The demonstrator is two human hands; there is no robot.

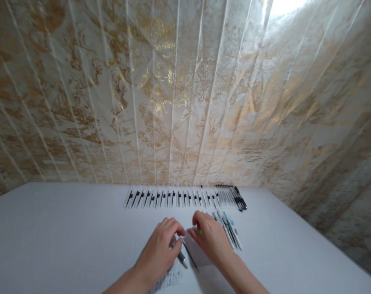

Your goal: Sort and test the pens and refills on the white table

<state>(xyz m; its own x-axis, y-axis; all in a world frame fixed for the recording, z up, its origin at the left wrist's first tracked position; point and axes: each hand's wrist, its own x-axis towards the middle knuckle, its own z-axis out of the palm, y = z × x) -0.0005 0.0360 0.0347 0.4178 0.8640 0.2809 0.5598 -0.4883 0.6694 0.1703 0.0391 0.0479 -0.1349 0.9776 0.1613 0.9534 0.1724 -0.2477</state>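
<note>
My left hand (161, 247) is closed round a pen (181, 258) with a dark grip and a pale tip that points down toward me. To its right, my right hand (211, 237) is curled in a pinch. A small bright green bit (200, 232) shows at its fingers, but what they hold is hidden. Between the hands runs a thin dark stick (191, 256), like a pen refill, slanting across a pale sheet (200, 255). I cannot tell whether it is held or lying there. Under my left wrist is paper with blurred handwriting (173, 278).
A row of clear pieces with dark refills and black parts (170, 198) lines the table's back. Black pens (239, 198) lie at its right end. White and light-blue pens (230, 230) lie beside my right hand. A gold-patterned curtain (157, 102) hangs behind the white table (65, 237).
</note>
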